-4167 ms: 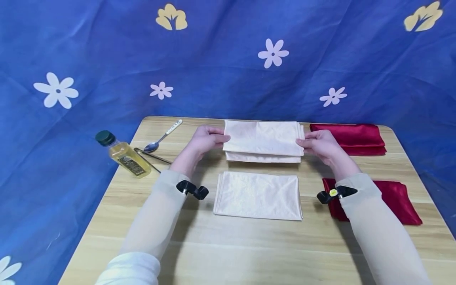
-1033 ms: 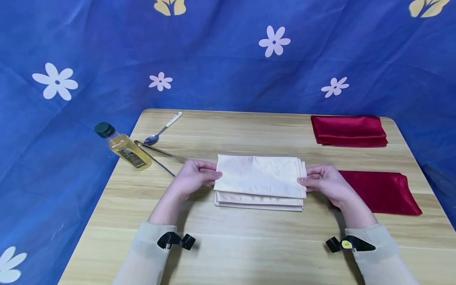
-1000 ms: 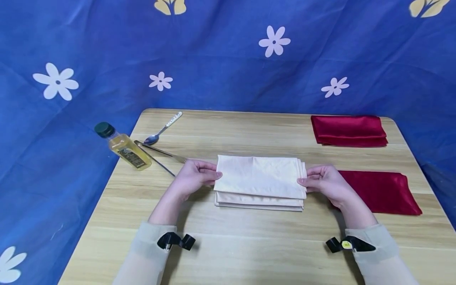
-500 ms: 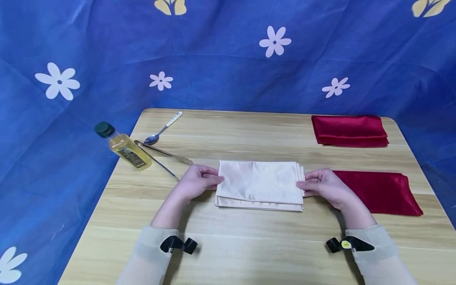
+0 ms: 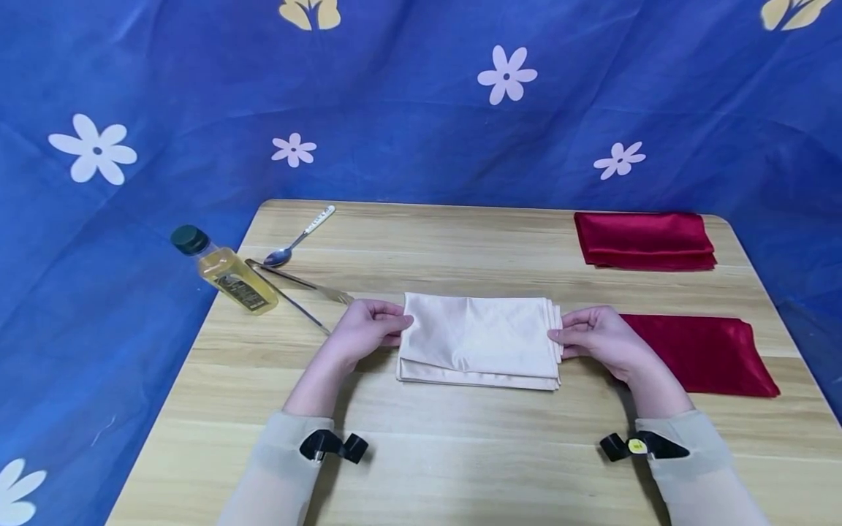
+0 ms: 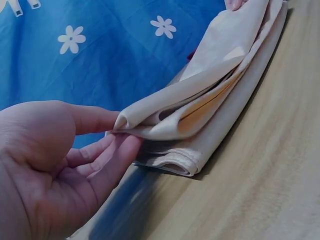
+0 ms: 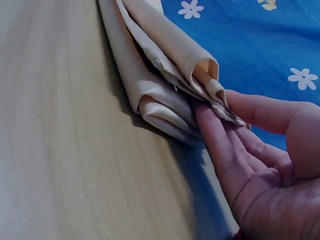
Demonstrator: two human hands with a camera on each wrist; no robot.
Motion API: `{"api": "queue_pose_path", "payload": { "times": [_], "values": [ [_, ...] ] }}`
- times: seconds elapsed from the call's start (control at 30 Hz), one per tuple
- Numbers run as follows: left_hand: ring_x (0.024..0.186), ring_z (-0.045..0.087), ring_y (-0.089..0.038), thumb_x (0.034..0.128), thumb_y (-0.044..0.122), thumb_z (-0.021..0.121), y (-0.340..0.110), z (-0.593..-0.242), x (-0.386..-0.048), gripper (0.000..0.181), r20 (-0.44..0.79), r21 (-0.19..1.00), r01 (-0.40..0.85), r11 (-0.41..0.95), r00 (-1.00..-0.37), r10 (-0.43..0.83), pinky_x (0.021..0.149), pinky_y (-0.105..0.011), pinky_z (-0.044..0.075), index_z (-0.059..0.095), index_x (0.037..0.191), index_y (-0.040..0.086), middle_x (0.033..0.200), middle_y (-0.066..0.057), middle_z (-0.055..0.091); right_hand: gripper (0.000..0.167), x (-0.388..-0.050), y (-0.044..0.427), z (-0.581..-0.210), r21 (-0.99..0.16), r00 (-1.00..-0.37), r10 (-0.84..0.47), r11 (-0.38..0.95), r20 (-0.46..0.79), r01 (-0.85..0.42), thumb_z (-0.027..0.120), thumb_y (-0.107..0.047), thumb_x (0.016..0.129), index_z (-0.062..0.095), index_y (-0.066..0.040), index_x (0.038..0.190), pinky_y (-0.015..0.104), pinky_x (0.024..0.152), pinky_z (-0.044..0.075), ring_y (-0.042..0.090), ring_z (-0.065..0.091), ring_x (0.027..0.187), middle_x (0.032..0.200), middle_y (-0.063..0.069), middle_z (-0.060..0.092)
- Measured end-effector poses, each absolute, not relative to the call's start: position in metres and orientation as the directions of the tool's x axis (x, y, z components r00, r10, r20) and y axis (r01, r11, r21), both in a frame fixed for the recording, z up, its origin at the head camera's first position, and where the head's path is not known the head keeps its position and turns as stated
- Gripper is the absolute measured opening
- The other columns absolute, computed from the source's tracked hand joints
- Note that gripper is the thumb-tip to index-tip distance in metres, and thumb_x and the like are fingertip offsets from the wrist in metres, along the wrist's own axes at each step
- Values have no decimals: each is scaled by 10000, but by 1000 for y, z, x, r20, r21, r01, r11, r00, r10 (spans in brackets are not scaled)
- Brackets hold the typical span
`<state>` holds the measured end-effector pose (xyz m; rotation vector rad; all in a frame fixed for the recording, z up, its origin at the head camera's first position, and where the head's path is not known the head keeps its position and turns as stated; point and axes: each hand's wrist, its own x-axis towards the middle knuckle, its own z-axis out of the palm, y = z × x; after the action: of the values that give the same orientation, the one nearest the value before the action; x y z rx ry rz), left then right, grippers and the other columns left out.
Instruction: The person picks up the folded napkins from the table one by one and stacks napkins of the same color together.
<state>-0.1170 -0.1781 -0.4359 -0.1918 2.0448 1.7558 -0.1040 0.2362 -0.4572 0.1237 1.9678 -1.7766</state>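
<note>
The upper white cloth, folded into a flat rectangle, lay over the lower white cloth at the middle of the desk, a strip of the cloth beneath showing along the near side. The left hand pinched its left end, thumb above and fingers below, and the right hand pinched the right end likewise, so the fingers of these 2 hands were narrow on the layers. In the wrist views the held ends stood a little off the cloth underneath; whether the middles touched could not be told. The upper cloth looked light, soft and limp, and its faint sheen hinted at a smooth, rather slippery weave; nothing about it seemed fragile. Loose layers gaped at the 2 ends, so a shallow pinch might have let 1 slip; taking every layer together, level at each end, seemed the best hold. The near red cloth lay just beside the right hand, and the fork near the left.
</note>
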Motion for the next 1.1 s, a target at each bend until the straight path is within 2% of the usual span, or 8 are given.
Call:
{"api": "queue_pose_path", "payload": {
  "times": [0.23,0.43,0.6,0.83,1.1],
  "values": [
    [752,739,-212,958,80,785,-179,-441,-121,318,-411,888,-357,289,-899,150,751,-325,657,676,1189,-109,966,-151,758,322,-103,236,-460,-910,-868,-273,147,-415,388,800,-29,941,653,167,1150,367,758,666,182,761,786,940,157,785],
    [799,749,-224,960,65,775,-178,-439,-120,317,-396,900,-347,263,-903,166,776,-354,663,664,1190,-124,993,-169,749,320,-100,236,-454,-917,-879,-269,177,-393,356,803,-44,939,667,164,1141,364,747,667,183,759,773,933,171,783],
    [760,745,-213,954,70,783,-178,-441,-120,299,-390,896,-337,289,-908,153,758,-337,661,681,1172,-107,953,-142,751,304,-98,236,-456,-914,-872,-274,149,-405,378,799,-27,942,662,163,1136,361,756,665,172,760,786,933,151,785],
    [739,736,-205,938,91,800,-178,-441,-121,302,-380,906,-327,268,-909,174,743,-327,659,700,1157,-92,936,-128,763,334,-95,237,-452,-926,-892,-259,178,-371,333,811,-53,930,653,164,1130,360,742,667,191,760,759,922,160,781],
    [727,727,-191,942,74,793,-179,-446,-123,291,-372,904,-318,287,-914,160,742,-318,659,701,1156,-100,902,-120,748,318,-95,236,-457,-920,-886,-255,175,-387,351,804,-39,934,657,170,1123,356,739,667,177,757,748,910,156,780]
  ]
}}
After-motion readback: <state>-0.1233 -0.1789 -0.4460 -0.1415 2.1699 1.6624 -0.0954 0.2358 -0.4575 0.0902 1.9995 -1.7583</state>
